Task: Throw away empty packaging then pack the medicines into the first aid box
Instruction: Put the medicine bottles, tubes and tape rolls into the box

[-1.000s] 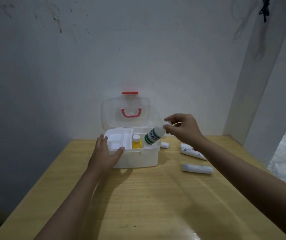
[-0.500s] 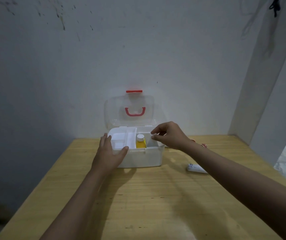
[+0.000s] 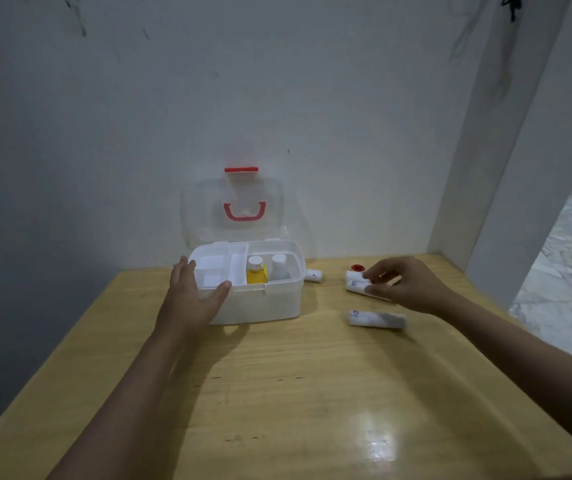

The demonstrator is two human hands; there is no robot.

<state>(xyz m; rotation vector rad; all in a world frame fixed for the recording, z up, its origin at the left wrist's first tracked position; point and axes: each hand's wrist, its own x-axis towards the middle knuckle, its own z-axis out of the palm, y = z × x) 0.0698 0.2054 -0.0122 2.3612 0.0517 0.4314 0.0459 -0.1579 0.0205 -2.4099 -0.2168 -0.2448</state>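
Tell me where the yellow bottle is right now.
In the head view the yellow bottle stands upright inside the open first aid box, in its right compartment, just left of the white bottle and right of the divider tray.

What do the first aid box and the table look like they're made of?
First aid box: likely plastic, milky white base, clear lid that the wall shows through, red handle. Table: wood or wood-look laminate, grain lines visible, glossy finish reflecting light.

table: glossy pale wood under both hands
box: translucent white plastic against left hand
lid: clear plastic
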